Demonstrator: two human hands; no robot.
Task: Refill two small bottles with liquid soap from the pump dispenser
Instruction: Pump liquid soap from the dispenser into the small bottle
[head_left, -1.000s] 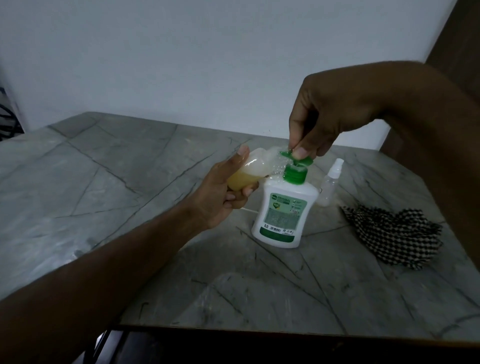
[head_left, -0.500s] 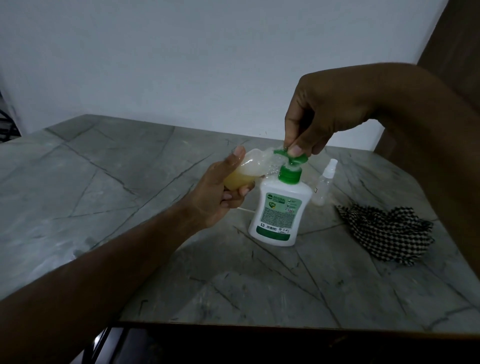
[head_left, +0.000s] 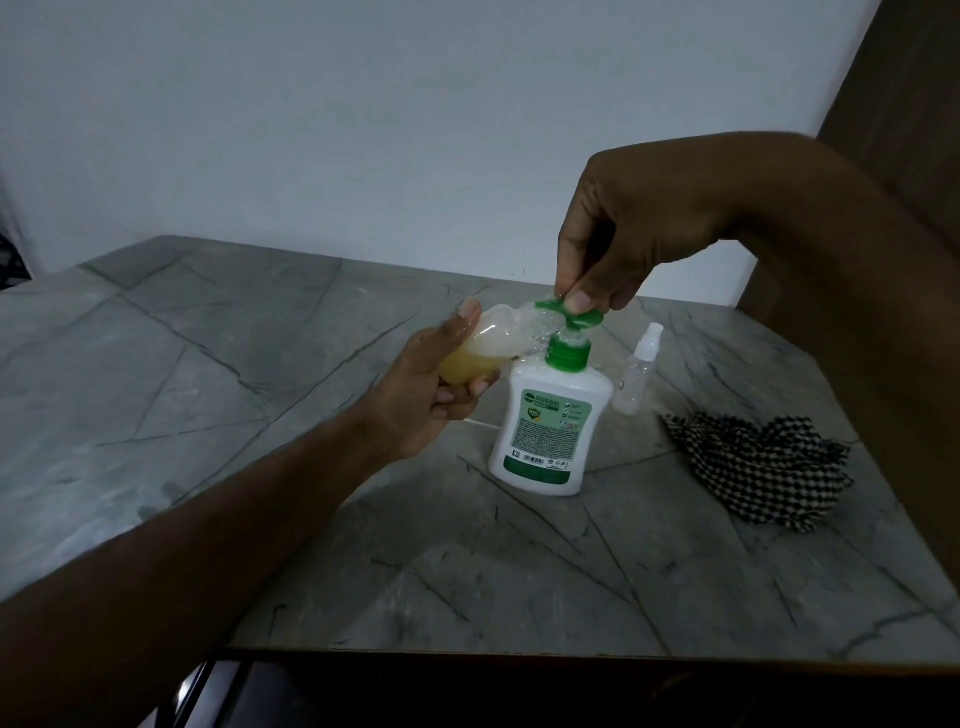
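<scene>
A white pump dispenser (head_left: 550, 421) with a green collar and label stands upright on the grey marble table (head_left: 260, 364). My right hand (head_left: 618, 244) pinches its green pump head (head_left: 576, 314) from above. My left hand (head_left: 431, 384) holds a small clear bottle (head_left: 493, 345) tilted on its side, its mouth against the spout; yellowish soap fills its lower part. A second small clear bottle (head_left: 636, 374) with a white spray cap stands upright just behind and right of the dispenser, untouched.
A crumpled black-and-white checked cloth (head_left: 758, 473) lies on the table to the right of the dispenser. The table's front edge (head_left: 519, 657) runs across the bottom. A white wall stands behind; a dark wooden panel (head_left: 904, 67) is at far right.
The pump head sits a little higher above the collar than before. The view shifted slightly; both hands keep the same grip.
</scene>
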